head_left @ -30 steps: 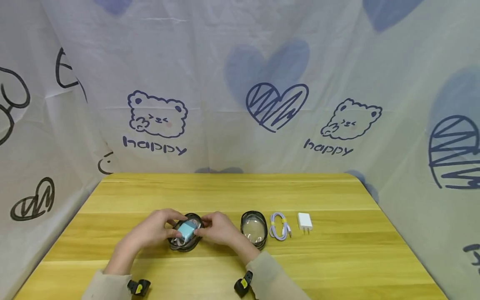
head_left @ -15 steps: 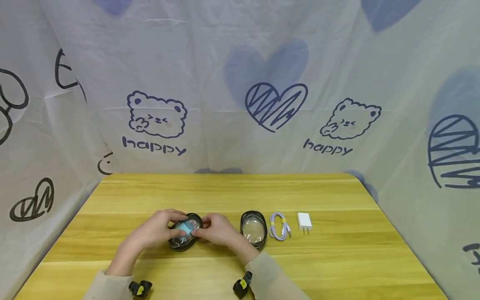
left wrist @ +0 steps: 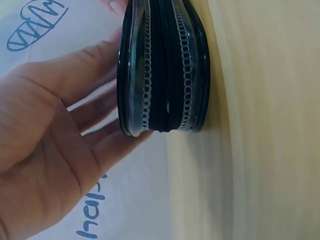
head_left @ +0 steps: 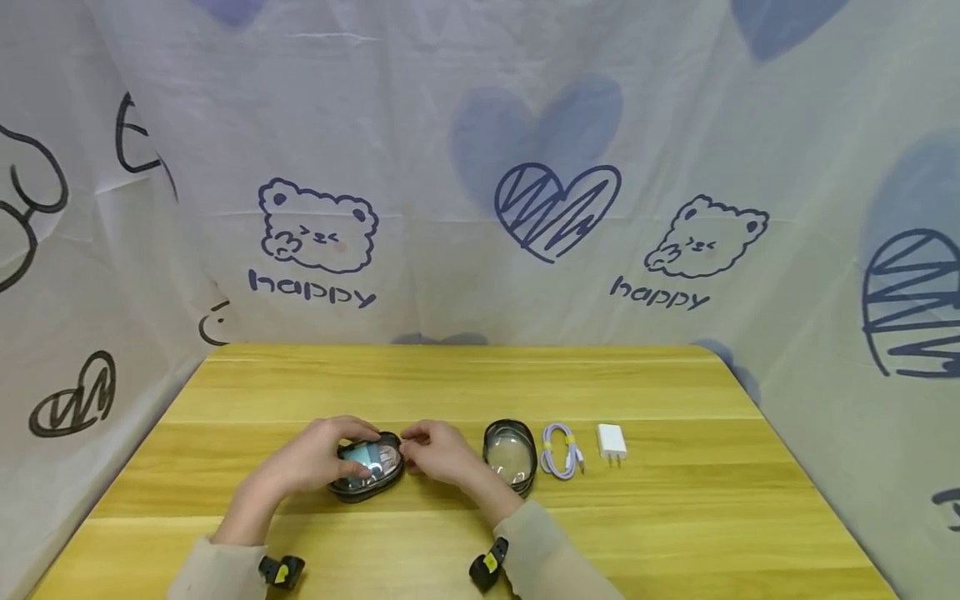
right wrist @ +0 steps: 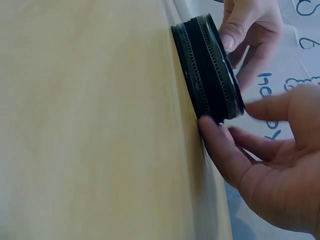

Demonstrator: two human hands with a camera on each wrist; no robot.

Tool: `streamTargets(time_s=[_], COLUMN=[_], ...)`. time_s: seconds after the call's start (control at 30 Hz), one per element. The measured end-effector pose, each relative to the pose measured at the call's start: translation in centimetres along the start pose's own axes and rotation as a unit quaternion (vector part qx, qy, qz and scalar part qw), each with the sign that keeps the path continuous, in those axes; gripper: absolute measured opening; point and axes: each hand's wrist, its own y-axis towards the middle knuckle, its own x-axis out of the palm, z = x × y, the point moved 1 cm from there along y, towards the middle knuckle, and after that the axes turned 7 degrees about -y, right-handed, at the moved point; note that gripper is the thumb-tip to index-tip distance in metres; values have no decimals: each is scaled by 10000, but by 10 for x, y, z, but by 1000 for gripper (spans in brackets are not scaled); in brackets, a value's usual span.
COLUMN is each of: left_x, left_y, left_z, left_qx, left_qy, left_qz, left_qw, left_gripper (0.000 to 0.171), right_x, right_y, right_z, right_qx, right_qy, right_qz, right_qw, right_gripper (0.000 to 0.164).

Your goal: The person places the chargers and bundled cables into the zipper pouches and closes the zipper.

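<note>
A clear oval zip pouch [head_left: 387, 460] with black trim stands low over the left-centre of the table, a light blue item [head_left: 363, 455] and something pale showing through its top. My left hand [head_left: 311, 457] grips the pouch across its left part, thumb on the near side and fingers at the far side. At the pouch's right end, my right hand [head_left: 444, 454] pinches the edge by the zipper. In the right wrist view the black zipper band [right wrist: 207, 70] runs along the pouch's side and looks shut; fingertips cover its lower end, so any zipper pull is hidden.
Right of my right hand lies a second clear oval pouch [head_left: 510, 457] with black trim. Beyond it are a coiled lilac cable [head_left: 547, 454] with yellow ties and a white charger plug [head_left: 611, 438]. A printed cloth [head_left: 435, 275] hangs behind the wooden table [head_left: 660, 517].
The pouch has turned so its long side lies more sideways. My right fingertips have shifted from its top to its right end. The left hand keeps its grip.
</note>
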Motion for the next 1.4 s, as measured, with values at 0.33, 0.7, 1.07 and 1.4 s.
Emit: streamTargets(time_s=[0.33, 0.7, 1.07, 1.4], left_x=[-4, -3, -3, -4], left_y=[-4, -4, -4, -2], left_z=[1, -2, -2, -5], left_qx=[143, 195, 467, 408], left_qy=[-347, -548, -439, -454], left_qz=[-324, -494, -723, -801], left_qw=[9988, 9971, 9953, 9949], left_gripper=[43, 43, 37, 35], right_x=[5, 3, 2, 1], right_y=[3, 0, 1, -1], right_z=[5, 4, 5, 3], right_qx=[-239, -265, -169, -121], right_qy=[-334, -970, -1017, -1219], right_qz=[-5, -42, 107, 167], right_qw=[9992, 9949, 9946, 9923], right_gripper=[32, 16, 7, 9])
